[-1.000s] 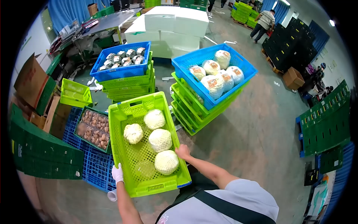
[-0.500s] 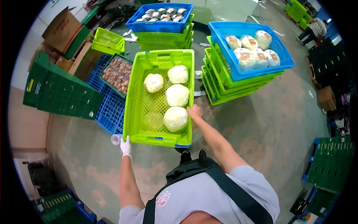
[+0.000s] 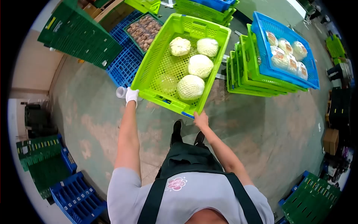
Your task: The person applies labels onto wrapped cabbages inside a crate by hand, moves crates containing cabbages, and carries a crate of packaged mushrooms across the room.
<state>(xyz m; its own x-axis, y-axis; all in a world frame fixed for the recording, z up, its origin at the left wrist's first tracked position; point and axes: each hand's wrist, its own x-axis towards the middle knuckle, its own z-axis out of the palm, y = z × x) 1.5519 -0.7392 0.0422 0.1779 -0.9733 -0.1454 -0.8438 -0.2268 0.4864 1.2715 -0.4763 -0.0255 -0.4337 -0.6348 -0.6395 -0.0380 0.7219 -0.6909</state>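
Note:
A bright green plastic crate (image 3: 151,89) is held out in front of me, tilted in view. Inside lie several round, pale things in white foam nets (image 3: 200,66), mostly along its right side; what is under the nets I cannot make out. A clear, round plastic piece (image 3: 166,83) lies near the crate's left front. My left hand (image 3: 132,95), in a white glove, is closed on the near left corner. Beside it shows a whitish, cup-like cylinder (image 3: 121,92). My bare right hand (image 3: 201,120) is closed round the near right corner.
At the right stand stacked green crates (image 3: 257,74) topped by a blue crate (image 3: 311,76) of wrapped round goods. Left of my crate, a crate of brown, mushroom-like produce (image 3: 144,30) sits on a blue pallet (image 3: 121,71) beside stacked dark green crates (image 3: 80,35). Another person (image 3: 339,71) is far right.
The green crate now sits turned clockwise in view, farther up and right. My right hand has shifted from its right side to the near right corner. The left hand stays at the near left corner.

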